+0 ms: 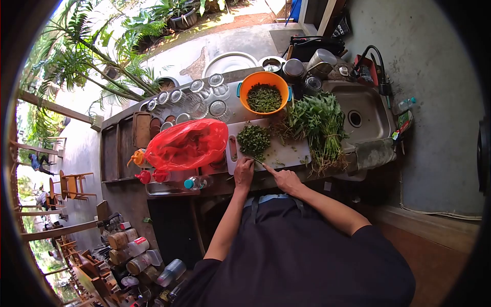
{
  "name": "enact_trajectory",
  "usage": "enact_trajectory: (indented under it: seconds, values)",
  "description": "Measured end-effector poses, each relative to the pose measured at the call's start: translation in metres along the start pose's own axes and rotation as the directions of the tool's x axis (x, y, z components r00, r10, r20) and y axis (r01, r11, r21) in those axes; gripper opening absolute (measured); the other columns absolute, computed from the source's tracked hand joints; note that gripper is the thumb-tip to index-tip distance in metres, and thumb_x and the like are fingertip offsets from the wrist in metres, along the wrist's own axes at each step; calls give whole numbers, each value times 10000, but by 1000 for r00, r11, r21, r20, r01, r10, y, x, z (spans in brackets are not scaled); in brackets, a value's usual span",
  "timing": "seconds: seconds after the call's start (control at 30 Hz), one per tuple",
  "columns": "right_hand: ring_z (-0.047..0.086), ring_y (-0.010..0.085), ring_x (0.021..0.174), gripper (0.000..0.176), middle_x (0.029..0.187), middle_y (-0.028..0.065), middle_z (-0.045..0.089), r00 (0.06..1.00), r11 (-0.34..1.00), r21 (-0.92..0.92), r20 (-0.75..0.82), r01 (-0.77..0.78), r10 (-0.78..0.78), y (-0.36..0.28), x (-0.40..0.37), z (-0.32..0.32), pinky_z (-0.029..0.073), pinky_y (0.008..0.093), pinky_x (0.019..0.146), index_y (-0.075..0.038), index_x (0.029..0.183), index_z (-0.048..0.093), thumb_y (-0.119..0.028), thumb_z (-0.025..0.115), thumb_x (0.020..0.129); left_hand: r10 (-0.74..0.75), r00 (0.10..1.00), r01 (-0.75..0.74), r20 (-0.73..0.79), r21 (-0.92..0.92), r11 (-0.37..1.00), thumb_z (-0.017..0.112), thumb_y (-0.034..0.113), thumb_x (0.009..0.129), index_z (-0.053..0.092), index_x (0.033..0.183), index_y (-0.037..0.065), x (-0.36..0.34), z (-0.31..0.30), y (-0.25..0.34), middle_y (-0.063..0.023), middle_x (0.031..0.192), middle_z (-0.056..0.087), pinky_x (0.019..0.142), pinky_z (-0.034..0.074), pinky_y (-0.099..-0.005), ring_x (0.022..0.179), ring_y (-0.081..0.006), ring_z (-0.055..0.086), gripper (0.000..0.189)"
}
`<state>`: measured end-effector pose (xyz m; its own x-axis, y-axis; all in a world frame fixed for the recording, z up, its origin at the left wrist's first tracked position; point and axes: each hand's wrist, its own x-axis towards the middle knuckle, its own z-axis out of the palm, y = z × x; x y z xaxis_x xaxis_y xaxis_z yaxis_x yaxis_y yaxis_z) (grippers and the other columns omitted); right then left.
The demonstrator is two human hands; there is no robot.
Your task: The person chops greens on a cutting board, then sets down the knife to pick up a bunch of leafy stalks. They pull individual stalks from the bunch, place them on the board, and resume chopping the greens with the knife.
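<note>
The left hand [244,174], its fingers bunched, is at the near edge of the chopped green leaves [253,140] on the white rectangular cutting board [295,155]. The right hand [287,182] stretches its index finger to a thin dark tool [259,161]; neither grip shows clearly enough to tell. A round orange bowl [246,83] of chopped greens stands beyond.

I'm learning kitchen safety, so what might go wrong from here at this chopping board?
The left hand and right hand are both close to the knife, so a slip might nick a finger. The bunch of greens overlaps the cutting board, its roots near the counter's front edge; a brush of the right arm could drag it off. The bulky red bag beside the board might get in the left hand's way.
</note>
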<state>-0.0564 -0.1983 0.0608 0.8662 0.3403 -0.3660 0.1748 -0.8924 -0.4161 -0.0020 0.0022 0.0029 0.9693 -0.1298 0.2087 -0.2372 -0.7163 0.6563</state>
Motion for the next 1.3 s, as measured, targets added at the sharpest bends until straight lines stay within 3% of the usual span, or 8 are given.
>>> enact_trajectory:
  seconds: [0.3,0.5,0.57,0.7,0.77,0.9,1.3]
  values:
    - [675,411,748,805,809,221,669,998,999,-34,66,-21,23,-1,5,-4,541,533,744,-385,1573,143,-61,441,899,1,999,0,38,-3,1000,684,62,841,733,946,29,-1,-2,1,-91,963,665,830,523,-389,967,-286,638,120]
    - [680,423,770,833,839,236,675,997,999,37,65,-32,30,-1,17,12,548,542,757,-432,1566,89,-57,429,904,7,1000,-7,27,-13,1000,670,37,831,732,941,27,-2,1,-1,-96,967,673,833,524,-389,957,-293,641,126]
    - [662,408,673,824,765,221,660,998,1000,16,-55,19,-18,1,25,21,541,532,669,-407,1574,81,-91,452,909,19,1000,-18,12,-19,1000,668,32,827,728,940,22,-1,1,-2,-103,948,682,828,523,-393,948,-304,643,129]
    - [665,406,686,835,784,224,662,994,999,-27,-103,37,-39,6,26,24,540,531,667,-409,1574,69,-87,451,905,20,999,-20,-29,3,1000,680,38,815,737,950,26,0,0,1,-125,937,693,826,520,-396,929,-315,657,147]
    - [677,435,775,835,847,248,673,1000,1000,13,12,4,-4,4,21,16,544,549,758,-433,1567,59,-63,417,910,-83,996,80,-38,-77,994,689,56,823,739,940,27,-2,0,0,-134,924,693,822,518,-394,910,-314,660,131]
    - [675,424,765,835,833,241,668,1000,999,39,10,21,-22,9,11,12,541,538,747,-420,1571,74,-58,416,901,-81,996,78,-41,-65,995,700,67,827,742,938,30,-1,2,-4,-137,917,691,817,518,-390,903,-316,659,124]
    - [660,411,727,791,776,223,648,999,999,37,-30,-25,26,-1,-2,-8,530,529,736,-337,1581,165,-68,468,902,44,999,-44,-6,-15,999,696,86,830,738,903,50,6,0,-3,-89,911,678,818,500,-400,909,-299,641,91]
